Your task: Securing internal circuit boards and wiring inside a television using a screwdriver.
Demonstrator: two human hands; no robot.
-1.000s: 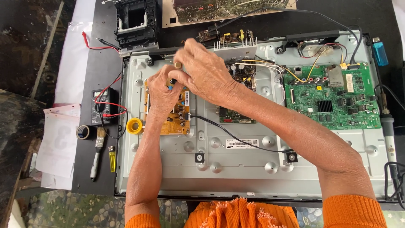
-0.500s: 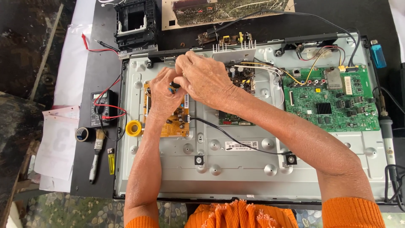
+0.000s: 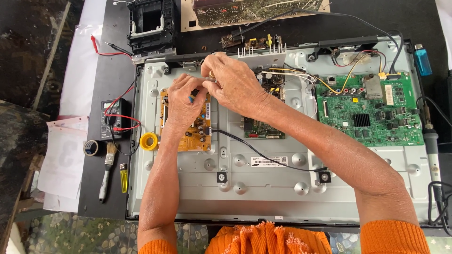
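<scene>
My left hand (image 3: 184, 107) rests over the upper part of the yellow-orange circuit board (image 3: 194, 136) on the grey metal back panel (image 3: 263, 188) of a flat screen. Its fingers pinch a small part with a blue tip, mostly hidden. My right hand (image 3: 233, 84) meets it just above the board, fingers closed around a small brass-coloured piece between the two hands. A black cable (image 3: 263, 155) runs from the yellow board to a clip at the lower right. A small green board (image 3: 263, 129) lies under my right wrist.
A large green main board (image 3: 372, 113) sits at the right of the panel. Left of the panel lie a multimeter (image 3: 113, 120) with red leads, yellow tape roll (image 3: 149, 141), black tape roll (image 3: 92, 148), brush (image 3: 106, 174), and papers (image 3: 63, 160). A soldering iron (image 3: 431, 141) lies right.
Both hands have shifted slightly upward over the yellow board and stay pressed together. Nothing else has moved.
</scene>
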